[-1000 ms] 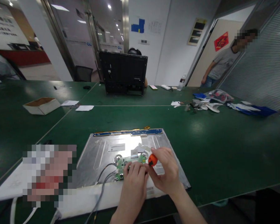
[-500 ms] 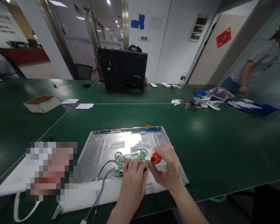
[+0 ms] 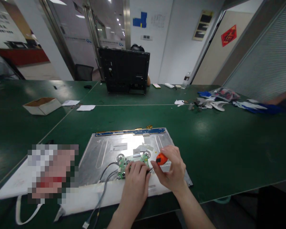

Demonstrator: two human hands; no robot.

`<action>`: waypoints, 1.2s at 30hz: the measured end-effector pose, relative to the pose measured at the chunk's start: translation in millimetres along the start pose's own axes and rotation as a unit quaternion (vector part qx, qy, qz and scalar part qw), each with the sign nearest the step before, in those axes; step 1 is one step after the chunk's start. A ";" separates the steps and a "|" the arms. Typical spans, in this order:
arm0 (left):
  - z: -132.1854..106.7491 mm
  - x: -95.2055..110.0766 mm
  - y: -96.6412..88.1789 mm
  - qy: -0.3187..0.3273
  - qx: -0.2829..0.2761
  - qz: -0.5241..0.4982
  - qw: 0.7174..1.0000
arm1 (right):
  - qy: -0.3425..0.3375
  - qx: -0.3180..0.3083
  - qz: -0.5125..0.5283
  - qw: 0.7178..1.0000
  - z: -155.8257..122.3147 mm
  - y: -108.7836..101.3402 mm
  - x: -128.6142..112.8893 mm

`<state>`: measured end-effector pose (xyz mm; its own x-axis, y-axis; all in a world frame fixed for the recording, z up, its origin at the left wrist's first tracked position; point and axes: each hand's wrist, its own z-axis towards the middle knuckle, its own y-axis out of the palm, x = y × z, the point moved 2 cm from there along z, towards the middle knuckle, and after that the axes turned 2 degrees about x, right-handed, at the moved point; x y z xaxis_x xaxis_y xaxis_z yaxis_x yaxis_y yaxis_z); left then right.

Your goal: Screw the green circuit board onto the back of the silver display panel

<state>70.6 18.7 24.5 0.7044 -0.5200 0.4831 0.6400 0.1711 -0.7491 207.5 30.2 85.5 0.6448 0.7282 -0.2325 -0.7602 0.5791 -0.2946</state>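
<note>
A silver metal display panel (image 3: 102,159) lies flat on the green table (image 3: 216,143), a blue strip along its far edge. Near the panel's front sits a small green circuit board (image 3: 124,163) with grey cables (image 3: 102,187) running off toward me. My left hand (image 3: 134,184) rests on the board's right part with its fingers curled down and pressed on it. My right hand (image 3: 173,173) is closed round an orange-handled screwdriver (image 3: 160,159), whose tip slants down to the board beside my left fingers.
A black monitor back (image 3: 125,71) stands across the table with a person seated behind it. An open cardboard box (image 3: 41,105) and papers lie at the left. Plastic parts and blue gloves (image 3: 252,108) clutter the far right, where another person's arm reaches in. A blurred patch covers the near left.
My right hand and the screwdriver have shifted slightly right and tilted. The person by the door walked to the right and now shows only an arm at the frame's edge.
</note>
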 end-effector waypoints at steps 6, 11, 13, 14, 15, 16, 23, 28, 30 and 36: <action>-0.1 1.0 -1.2 -0.002 0.003 -0.006 1.000 | 0.012 -0.009 -0.008 1.000 -1.2 0.3 1.2; 0.1 1.6 -2.6 -0.013 -0.002 -0.011 1.000 | 0.010 -0.008 -0.002 1.000 0.1 0.5 0.5; 0.0 1.5 -2.9 -0.015 -0.002 -0.015 1.000 | 0.012 -0.010 -0.002 1.000 0.5 0.4 0.2; -0.2 1.3 -2.9 -0.016 -0.003 -0.018 1.000 | 0.014 -0.010 -0.002 1.000 0.7 0.3 0.1; -0.4 1.1 -2.8 -0.017 -0.004 -0.019 1.000 | 0.015 -0.010 -0.003 1.000 0.6 0.2 0.0; -0.6 0.8 -2.5 -0.018 -0.006 -0.021 1.000 | 0.016 -0.009 -0.003 1.000 0.5 0.2 0.0; -0.9 3.8 -6.6 -0.006 0.018 -0.023 1.000 | 0.030 -0.006 0.008 0.999 -3.6 -1.2 2.8; -19.7 12.8 -39.9 0.065 0.078 -0.019 0.995 | 0.098 0.001 0.011 0.995 -10.7 -23.3 5.6; -33.2 15.9 -56.4 0.128 0.075 -0.023 0.989 | 0.133 0.021 0.023 0.991 -14.0 -37.8 6.6; -61.8 9.8 -87.6 0.146 0.087 0.014 0.985 | 0.258 0.021 -0.069 0.963 -17.9 -72.8 9.8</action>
<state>2.5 -53.2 66.9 0.6206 -0.7272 0.2932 0.6823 0.3167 -0.6589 270.6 -11.5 88.0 0.6857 0.3696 -0.6271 -0.6599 0.6793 -0.3211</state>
